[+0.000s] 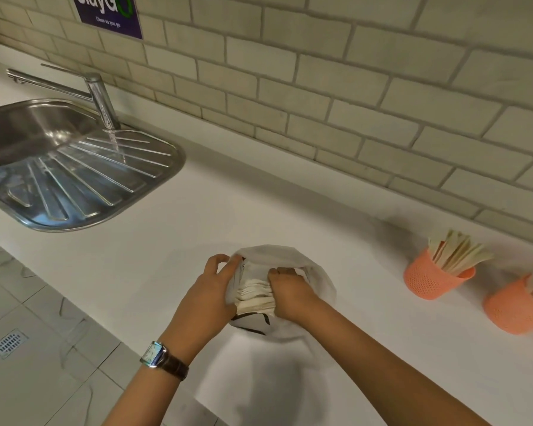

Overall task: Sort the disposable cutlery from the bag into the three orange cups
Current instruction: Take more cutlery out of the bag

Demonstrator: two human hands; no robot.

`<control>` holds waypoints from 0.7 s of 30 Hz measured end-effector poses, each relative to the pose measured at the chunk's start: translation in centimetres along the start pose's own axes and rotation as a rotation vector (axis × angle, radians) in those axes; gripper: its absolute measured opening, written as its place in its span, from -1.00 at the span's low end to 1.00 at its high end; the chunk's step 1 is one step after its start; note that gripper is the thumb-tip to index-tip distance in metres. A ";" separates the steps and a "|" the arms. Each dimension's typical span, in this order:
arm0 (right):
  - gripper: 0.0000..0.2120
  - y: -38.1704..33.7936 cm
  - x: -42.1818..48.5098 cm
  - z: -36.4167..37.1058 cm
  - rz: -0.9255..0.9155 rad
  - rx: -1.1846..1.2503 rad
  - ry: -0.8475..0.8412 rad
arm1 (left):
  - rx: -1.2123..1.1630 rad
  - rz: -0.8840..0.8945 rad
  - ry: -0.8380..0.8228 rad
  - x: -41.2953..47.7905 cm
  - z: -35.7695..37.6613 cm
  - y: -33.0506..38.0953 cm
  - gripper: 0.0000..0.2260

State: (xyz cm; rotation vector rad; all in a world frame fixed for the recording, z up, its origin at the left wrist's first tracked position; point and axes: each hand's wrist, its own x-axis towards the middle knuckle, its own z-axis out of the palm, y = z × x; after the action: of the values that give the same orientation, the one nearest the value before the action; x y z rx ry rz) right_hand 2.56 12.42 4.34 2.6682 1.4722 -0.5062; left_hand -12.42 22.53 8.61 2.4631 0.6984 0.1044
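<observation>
Gripping flat pale cutlery [254, 298] inside the soft white bag [277, 252], my right hand [290, 298] curls its fingers round the bundle. My left hand [210, 292] pinches the bag's rim. Perforated orange cups [434, 279] stand to the right and a steel sink [74, 182] to the left.

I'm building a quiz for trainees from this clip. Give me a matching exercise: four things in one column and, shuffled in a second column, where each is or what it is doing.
Column one
1. left hand
2. right hand
3. orange cup nearer the bag
4. sink

Column two
A. set into the counter, far left
B. inside the bag, gripping a cutlery bundle
C. holding the bag's rim
D. standing on the counter, utensils in it

Pairs: 1-C, 2-B, 3-D, 4-A
</observation>
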 end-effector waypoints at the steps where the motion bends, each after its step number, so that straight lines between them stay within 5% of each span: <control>1: -0.55 0.1 -0.1 0.1 0.003 -0.013 0.009 | 0.002 0.003 0.003 0.0 0.0 0.0 -0.26; 10: -0.65 0.5 -0.3 -0.1 0.030 0.136 0.005 | -0.026 0.033 0.142 -0.2 -0.5 -0.5 -0.40; 13: -0.77 0.8 -0.6 -0.5 0.082 0.275 0.030 | -0.201 0.052 0.226 -0.4 -0.2 -1.2 -0.60; 17: -0.90 1.4 -1.1 -1.1 0.206 0.332 -0.064 | -0.441 -0.040 0.272 -0.3 -0.1 -2.6 -0.55; 21: -0.81 1.7 -1.7 -1.7 0.180 0.359 -0.141 | -0.381 -0.110 0.241 0.2 -0.1 -3.2 -0.66</control>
State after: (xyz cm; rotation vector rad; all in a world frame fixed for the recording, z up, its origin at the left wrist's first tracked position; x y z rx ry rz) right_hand 3.63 10.47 6.28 2.9145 1.1847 -1.0032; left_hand -13.73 24.99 6.93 2.0625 0.8288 0.4557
